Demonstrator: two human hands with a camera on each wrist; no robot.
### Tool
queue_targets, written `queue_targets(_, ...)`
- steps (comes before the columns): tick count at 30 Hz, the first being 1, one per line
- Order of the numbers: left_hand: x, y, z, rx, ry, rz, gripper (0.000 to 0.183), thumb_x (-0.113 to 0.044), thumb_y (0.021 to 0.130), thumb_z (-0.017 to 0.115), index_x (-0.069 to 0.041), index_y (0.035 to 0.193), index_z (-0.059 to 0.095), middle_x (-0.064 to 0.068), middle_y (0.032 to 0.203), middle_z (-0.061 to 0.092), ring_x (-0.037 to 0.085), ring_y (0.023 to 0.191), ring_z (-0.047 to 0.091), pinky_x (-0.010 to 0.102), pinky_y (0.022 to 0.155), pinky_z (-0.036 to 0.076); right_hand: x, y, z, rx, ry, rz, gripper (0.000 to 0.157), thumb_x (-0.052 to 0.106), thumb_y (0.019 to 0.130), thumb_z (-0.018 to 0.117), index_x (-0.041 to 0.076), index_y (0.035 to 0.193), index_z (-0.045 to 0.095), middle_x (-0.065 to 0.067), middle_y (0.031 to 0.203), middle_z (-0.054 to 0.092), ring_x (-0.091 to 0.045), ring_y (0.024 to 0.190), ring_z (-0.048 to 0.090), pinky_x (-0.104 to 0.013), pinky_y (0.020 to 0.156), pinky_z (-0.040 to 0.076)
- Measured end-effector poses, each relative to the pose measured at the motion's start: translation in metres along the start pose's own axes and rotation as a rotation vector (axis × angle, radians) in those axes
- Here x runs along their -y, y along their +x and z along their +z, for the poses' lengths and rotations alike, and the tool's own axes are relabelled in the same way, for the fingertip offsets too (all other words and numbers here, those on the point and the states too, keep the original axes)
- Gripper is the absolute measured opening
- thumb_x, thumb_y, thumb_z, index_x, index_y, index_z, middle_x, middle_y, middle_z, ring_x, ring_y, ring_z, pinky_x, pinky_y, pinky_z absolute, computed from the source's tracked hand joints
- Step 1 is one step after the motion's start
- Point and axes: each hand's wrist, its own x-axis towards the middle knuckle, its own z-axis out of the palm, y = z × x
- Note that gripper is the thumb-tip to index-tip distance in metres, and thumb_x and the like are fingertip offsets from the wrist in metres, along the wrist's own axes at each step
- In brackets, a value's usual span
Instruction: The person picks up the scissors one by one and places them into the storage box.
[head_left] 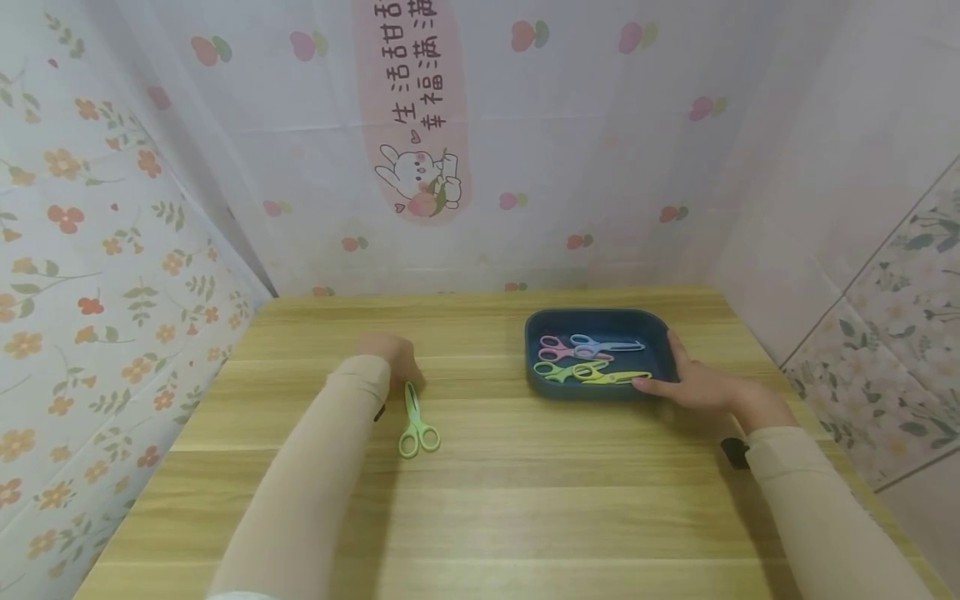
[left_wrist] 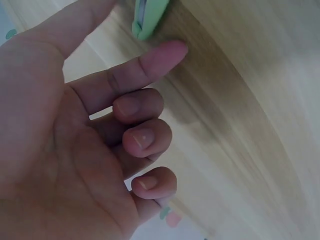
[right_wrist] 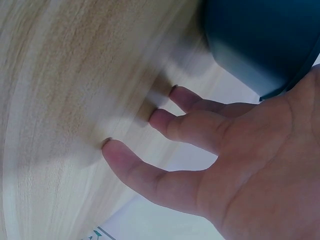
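Observation:
In the head view, light green scissors (head_left: 416,423) lie on the wooden table, handles toward me and tip at my left hand (head_left: 397,358). The left wrist view shows the tip of the scissors (left_wrist: 149,17) between thumb and index finger, with a gap to the index fingertip. The other fingers of the left hand (left_wrist: 95,125) are loosely curled. My right hand (head_left: 705,385) holds the dark blue tray (head_left: 652,321) at its near right corner, thumb over the front rim. In the right wrist view, three fingertips of the right hand (right_wrist: 215,135) reach down to the table beside the tray (right_wrist: 260,40).
Inside the tray lie pink scissors (head_left: 551,347), blue scissors (head_left: 603,346), green scissors (head_left: 558,371) and yellow scissors (head_left: 607,377). A patterned cloth (head_left: 480,150) hangs behind the table (head_left: 480,500), with flowered cloths at both sides.

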Motion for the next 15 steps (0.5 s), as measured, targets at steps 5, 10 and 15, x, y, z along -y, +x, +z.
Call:
queue_targets(5,-0.006,0.007,0.000,0.030,-0.001,-0.013,0.033,-0.038,0.095,0.076,-0.006,0.100,0.080,0.005,0.094,0.075,0.018,0.082,0.061,0.031,0.076,0.054,-0.001,0.000,0.001,-0.003,0.011,0.005,0.133,0.075,0.097,0.057,0.000,0.158,-0.035,-0.050,0.165,-0.003,-0.072,0.150,0.009,-0.081,0.119,0.022)
queue_targets(10,-0.008,0.014,0.000,0.032,-0.065,-0.022,0.023,-0.029,0.095,0.078,-0.007,0.099,0.079,0.010,0.112,0.076,0.023,0.093,0.063,0.037,0.086,0.057,-0.001,0.000,0.000,-0.005,0.014,-0.002,0.133,0.074,0.097,0.057,0.000,0.158,-0.035,-0.051,0.165,-0.002,-0.072,0.151,0.010,-0.080,0.120,0.021)
queue_targets(15,-0.009,0.023,0.001,0.017,-0.095,-0.004,0.017,-0.021,0.094,0.077,-0.006,0.102,0.076,0.010,0.113,0.074,0.024,0.091,0.063,0.040,0.085,0.057,0.001,-0.002,0.000,0.004,0.017,-0.006,0.133,0.074,0.097,0.056,0.000,0.158,-0.036,-0.052,0.163,0.001,-0.071,0.150,0.013,-0.079,0.120,0.022)
